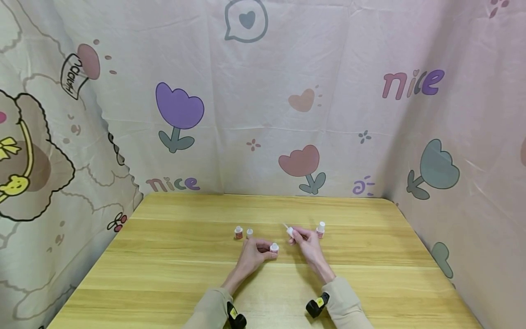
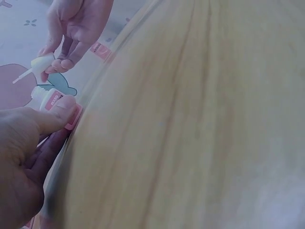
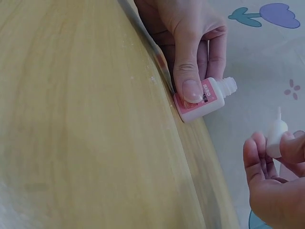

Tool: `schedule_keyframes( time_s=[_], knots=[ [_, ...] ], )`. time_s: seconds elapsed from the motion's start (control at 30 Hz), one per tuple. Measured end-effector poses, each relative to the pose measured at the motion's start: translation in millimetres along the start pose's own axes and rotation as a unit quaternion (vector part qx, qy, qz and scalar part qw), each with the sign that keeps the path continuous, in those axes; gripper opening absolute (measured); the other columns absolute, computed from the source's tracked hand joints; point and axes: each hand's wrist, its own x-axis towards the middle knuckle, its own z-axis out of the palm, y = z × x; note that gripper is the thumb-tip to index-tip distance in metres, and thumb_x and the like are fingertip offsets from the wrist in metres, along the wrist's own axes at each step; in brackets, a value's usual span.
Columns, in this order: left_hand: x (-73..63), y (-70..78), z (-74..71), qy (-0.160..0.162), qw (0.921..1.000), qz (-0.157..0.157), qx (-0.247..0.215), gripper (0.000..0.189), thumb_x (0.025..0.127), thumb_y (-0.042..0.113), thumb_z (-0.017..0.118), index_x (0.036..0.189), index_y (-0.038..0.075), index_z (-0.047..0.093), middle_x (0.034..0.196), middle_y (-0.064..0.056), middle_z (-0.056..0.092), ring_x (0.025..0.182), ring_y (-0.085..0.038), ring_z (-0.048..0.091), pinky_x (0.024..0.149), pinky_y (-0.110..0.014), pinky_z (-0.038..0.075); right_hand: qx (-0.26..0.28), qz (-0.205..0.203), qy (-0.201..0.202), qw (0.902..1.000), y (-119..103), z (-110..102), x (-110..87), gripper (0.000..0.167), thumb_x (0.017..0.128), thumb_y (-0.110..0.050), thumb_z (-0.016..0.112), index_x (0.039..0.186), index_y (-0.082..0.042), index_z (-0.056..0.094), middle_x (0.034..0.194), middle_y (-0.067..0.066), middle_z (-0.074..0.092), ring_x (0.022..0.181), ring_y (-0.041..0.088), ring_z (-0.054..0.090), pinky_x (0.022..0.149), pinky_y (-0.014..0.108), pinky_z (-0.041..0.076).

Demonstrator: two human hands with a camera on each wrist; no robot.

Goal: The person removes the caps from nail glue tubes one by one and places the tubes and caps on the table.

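One uncapped bottle [image 1: 274, 249] pinched in left hand [image 1: 254, 256], right hand [image 1: 309, 246] to the bottle's right, pinching a white cap [image 1: 290, 231]

The left hand [image 3: 186, 43] covers part of the label [image 3: 208, 90] on its bottle [image 3: 214, 98] — print too small to read in the head view. There, that hand partly hides a small white piece [image 1: 249, 232] — cap or bottle, unclear. The right wrist view's edge crops the right hand [image 3: 276, 191].

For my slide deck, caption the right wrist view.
Left hand holds a pink-labelled bottle; right hand pinches a white, thin-tipped cap.
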Motion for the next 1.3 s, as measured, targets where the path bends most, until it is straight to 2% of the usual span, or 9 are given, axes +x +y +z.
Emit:
schedule_keyframes(
  time_s=[0.2, 0.43, 0.63, 0.83, 1.03, 1.3],
  knots=[
    [-0.4, 0.3, 0.3, 0.002, 1.0000, 0.000, 0.004, 0.020, 0.076, 0.006, 0.086, 0.094, 0.002, 0.078, 0.090, -0.014, 0.079, 0.079, -0.017, 0.076, 0.073, -0.017, 0.058, -0.006, 0.009, -0.011, 0.9999, -0.1, 0.5, -0.7, 0.030, 0.102, 0.004, 0.048, 0.125, 0.021, 0.056, 0.087, 0.009, 0.062, 0.073, 0.006, 0.058, 0.070, 0.016, 0.053],
    [-0.5, 0.7, 1.7, 0.025, 0.9997, 0.005, -0.003, 0.019, 0.076, 0.005, 0.086, 0.093, 0.001, 0.078, 0.087, -0.015, 0.079, 0.079, -0.022, 0.077, 0.071, -0.018, 0.059, -0.016, 0.023, -0.016, 0.9995, 1.8, 0.6, 0.9, 0.028, 0.103, 0.004, 0.046, 0.124, 0.019, 0.055, 0.091, 0.012, 0.061, 0.074, 0.007, 0.056, 0.069, 0.017, 0.051],
    [-1.4, 0.1, 2.8, 0.038, 0.9993, 0.001, 0.003, 0.017, 0.078, 0.005, 0.084, 0.094, 0.003, 0.079, 0.087, -0.013, 0.079, 0.078, -0.016, 0.076, 0.072, -0.016, 0.058, -0.026, 0.020, -0.019, 0.9993, 3.2, 0.8, 0.7, 0.029, 0.103, 0.003, 0.046, 0.125, 0.020, 0.054, 0.090, 0.012, 0.061, 0.073, 0.007, 0.055, 0.068, 0.017, 0.050],
    [-0.5, -0.3, 5.2, 0.055, 0.9984, 0.007, 0.014, 0.015, 0.079, 0.006, 0.084, 0.092, 0.004, 0.079, 0.086, -0.011, 0.079, 0.077, -0.015, 0.076, 0.071, -0.017, 0.058, -0.027, 0.022, -0.020, 0.9992, 5.4, 0.8, 1.8, 0.028, 0.102, 0.005, 0.046, 0.124, 0.020, 0.054, 0.095, 0.016, 0.062, 0.073, 0.006, 0.056, 0.067, 0.016, 0.050],
    [0.4, 0.6, 7.0, 0.062, 0.9980, -0.003, 0.014, 0.014, 0.080, 0.005, 0.083, 0.093, 0.004, 0.079, 0.088, -0.012, 0.079, 0.079, -0.017, 0.075, 0.073, -0.017, 0.058, -0.026, 0.028, -0.023, 0.9990, 7.0, 0.5, 3.3, 0.026, 0.099, 0.008, 0.048, 0.122, 0.020, 0.055, 0.101, 0.022, 0.063, 0.076, 0.008, 0.058, 0.070, 0.016, 0.053],
    [3.0, 0.4, 8.3, 0.074, 0.9970, -0.003, 0.025, 0.017, 0.081, 0.005, 0.082, 0.097, 0.004, 0.078, 0.092, -0.012, 0.079, 0.081, -0.019, 0.076, 0.074, -0.018, 0.058, -0.049, 0.024, -0.017, 0.9984, 7.6, 0.7, 5.8, 0.023, 0.097, 0.007, 0.056, 0.118, 0.016, 0.059, 0.100, 0.018, 0.067, 0.082, 0.009, 0.060, 0.072, 0.019, 0.054]
  ],
)
